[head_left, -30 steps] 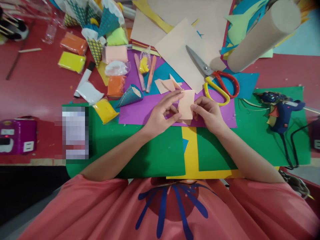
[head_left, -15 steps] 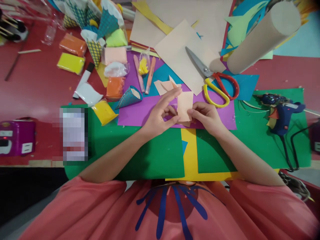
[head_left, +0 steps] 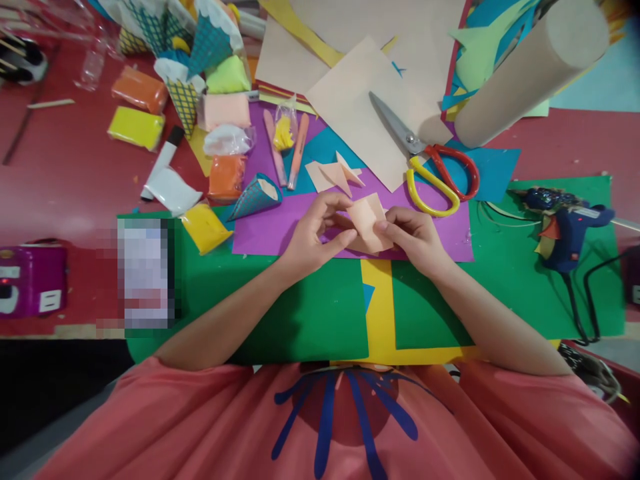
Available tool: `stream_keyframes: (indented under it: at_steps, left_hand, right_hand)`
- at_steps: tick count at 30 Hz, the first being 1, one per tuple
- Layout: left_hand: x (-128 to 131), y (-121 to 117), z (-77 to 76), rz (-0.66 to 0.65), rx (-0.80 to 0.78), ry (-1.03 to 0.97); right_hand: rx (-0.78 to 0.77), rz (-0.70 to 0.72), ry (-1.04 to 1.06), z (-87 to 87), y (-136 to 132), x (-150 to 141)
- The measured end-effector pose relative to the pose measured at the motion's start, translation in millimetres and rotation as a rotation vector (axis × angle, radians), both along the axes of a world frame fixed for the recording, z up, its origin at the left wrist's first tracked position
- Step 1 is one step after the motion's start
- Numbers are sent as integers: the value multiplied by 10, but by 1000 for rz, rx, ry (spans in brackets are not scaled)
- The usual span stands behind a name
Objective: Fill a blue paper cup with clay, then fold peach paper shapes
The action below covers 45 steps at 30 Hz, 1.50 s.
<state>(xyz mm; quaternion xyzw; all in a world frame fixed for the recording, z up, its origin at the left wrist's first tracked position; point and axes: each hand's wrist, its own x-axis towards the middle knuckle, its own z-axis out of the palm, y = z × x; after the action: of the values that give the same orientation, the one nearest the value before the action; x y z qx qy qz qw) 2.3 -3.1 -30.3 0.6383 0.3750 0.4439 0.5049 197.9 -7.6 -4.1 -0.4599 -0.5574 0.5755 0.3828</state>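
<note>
A small peach paper rectangle [head_left: 369,217] is held up at a tilt between my two hands, with a crease or curl across it. My right hand [head_left: 417,235] pinches its right edge, thumb in front and fingers behind. My left hand [head_left: 320,230] curves around its left side; the fingertips are at the upper left corner and the edge, and the thumb is lower down. Another peach piece shows partly below it. Folded peach paper scraps [head_left: 333,175] lie just beyond, on the purple sheet [head_left: 280,227].
Scissors [head_left: 413,141] with yellow and red handles rest on a peach sheet [head_left: 350,100]. A glue gun [head_left: 573,233] is at right, near a beige paper tube [head_left: 525,73]. Clay packets [head_left: 227,177], a blue patterned cone [head_left: 257,195] and markers [head_left: 300,150] lie to the left.
The paper rectangle has gone from upright to tilted, its top leaning left. My left index finger has drawn down from above the paper's corner. The view has shifted slightly.
</note>
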Motion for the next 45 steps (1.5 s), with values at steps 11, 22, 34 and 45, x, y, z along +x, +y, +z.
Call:
stream_keyframes:
  at_steps: [11,22,34,45]
  left_hand:
    - [6,30,155,120,-56,61]
    - [62,26,65,53,-358,-12]
    - [11,-11,103,156,-147,133]
    - [19,-56,119,103,-80,144]
  right_hand:
    - [-38,-147,81,-65,-11,2]
    - [25,-266,49,-69,-21,-37]
    - [-151,-46,60,-14,103,-169]
    - [-166,-80,89,-68,106,-127]
